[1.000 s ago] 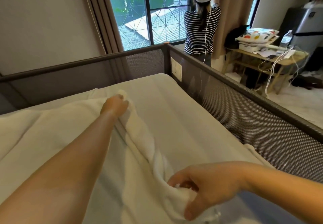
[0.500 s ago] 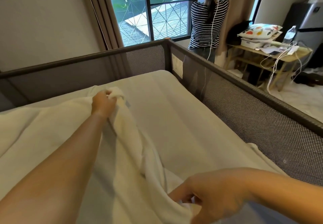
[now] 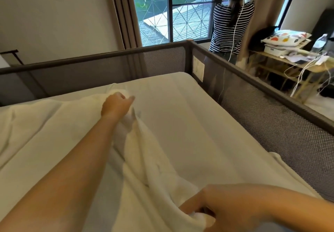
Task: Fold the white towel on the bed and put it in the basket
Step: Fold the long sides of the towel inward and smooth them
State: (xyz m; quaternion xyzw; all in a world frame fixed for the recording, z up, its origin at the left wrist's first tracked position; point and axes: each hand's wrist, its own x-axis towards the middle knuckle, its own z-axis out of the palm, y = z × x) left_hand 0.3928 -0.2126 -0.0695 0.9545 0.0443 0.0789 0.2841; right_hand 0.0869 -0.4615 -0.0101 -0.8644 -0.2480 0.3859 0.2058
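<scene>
We have the white towel [image 3: 144, 159] spread on the bed [image 3: 207, 123], and the ridge we have raised in it runs from far-left to near-right, straight between our two hands; that line is the towel's long axis here, and the fold turns on it. Our left hand [image 3: 115, 105] is stretched out at the far end, fingers closed over a bunch of cloth at the far edge, one finger looking extended though it is blurred; our right hand [image 3: 213, 212] is close to us at the near end, thumb and fingers pinched on a small wad of the same edge. Both hands are on the cloth already, so neither has to reach; we judge the next move to be carrying this edge sideways over the flat part. We see no basket from here; a mesh rail [image 3: 271, 116] borders the bed on our right.
</scene>
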